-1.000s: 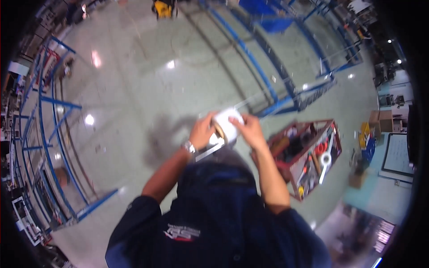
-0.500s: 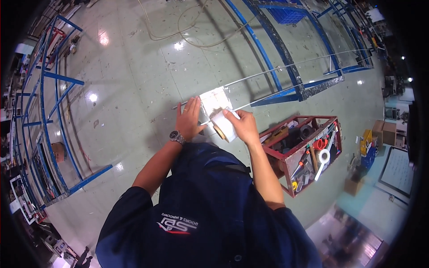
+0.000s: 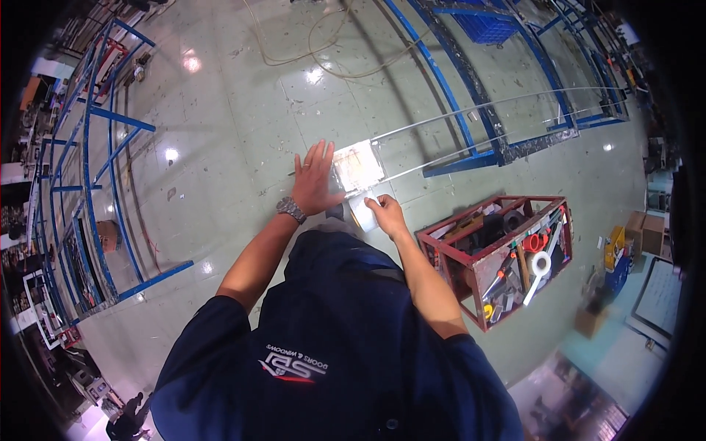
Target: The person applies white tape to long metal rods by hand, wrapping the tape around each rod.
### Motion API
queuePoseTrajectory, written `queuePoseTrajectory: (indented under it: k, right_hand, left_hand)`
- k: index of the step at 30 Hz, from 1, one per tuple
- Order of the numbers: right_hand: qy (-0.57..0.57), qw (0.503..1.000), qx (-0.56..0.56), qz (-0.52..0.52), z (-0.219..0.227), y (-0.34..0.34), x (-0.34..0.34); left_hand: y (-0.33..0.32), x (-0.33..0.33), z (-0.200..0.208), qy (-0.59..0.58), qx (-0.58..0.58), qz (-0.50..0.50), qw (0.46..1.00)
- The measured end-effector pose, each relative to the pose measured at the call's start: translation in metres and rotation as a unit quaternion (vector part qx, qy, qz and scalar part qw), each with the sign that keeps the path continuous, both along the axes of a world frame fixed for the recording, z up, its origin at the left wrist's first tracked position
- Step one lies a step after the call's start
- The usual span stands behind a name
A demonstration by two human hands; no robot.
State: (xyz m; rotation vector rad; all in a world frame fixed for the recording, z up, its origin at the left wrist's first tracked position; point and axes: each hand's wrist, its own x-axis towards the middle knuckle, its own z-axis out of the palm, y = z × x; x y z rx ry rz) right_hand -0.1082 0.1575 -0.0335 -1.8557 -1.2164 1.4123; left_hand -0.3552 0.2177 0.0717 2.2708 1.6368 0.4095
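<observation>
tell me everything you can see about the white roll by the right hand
The white roll is smooth-looking, perhaps wound plastic film or tape; the material is not certain. A thin yellowish-brown line, probably its core, shows along its left edge. It sits just below the bright panel in the picture, near the person's dark clothing. The right hand holds its upper right side, thumb on top. Whether the left hand touches it is unclear.

Left of the white cylindrical roll stands a long blue metal rack; right, a red box-shaped crate.
</observation>
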Motion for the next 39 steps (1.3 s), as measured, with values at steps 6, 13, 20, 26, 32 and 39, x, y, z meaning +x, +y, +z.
queuePoseTrajectory:
  k: [6, 13, 20, 26, 32, 39]
  right_hand:
    - [0.028, 0.998, -0.012, 0.046, -0.006, 0.01, -0.01]
    - [-0.136, 0.99, -0.031, 0.033, 0.011, 0.04, -0.024]
    - [-0.347, 0.917, -0.187, 0.062, -0.039, 0.002, 0.022]
    - [-0.392, 0.839, -0.371, -0.076, -0.033, -0.187, 0.15]
    - [-0.27, 0.749, -0.47, -0.381, -0.002, -0.392, 0.127]
    - [-0.151, 0.744, -0.469, -0.452, -0.076, -0.67, -0.038]
  left_hand:
    - [0.019, 0.04, 0.023, 0.05, -0.016, -0.048, 0.997]
    - [0.046, 0.049, 0.021, 0.084, -0.005, -0.1, 0.991]
    - [0.066, 0.053, 0.02, 0.047, -0.007, -0.099, 0.994]
    - [0.083, 0.064, 0.01, 0.104, -0.016, -0.154, 0.982]
    - [0.067, 0.073, -0.004, 0.161, 0.031, -0.152, 0.975]
    - [-0.001, 0.141, 0.038, 0.0, 0.118, -0.238, 0.964]
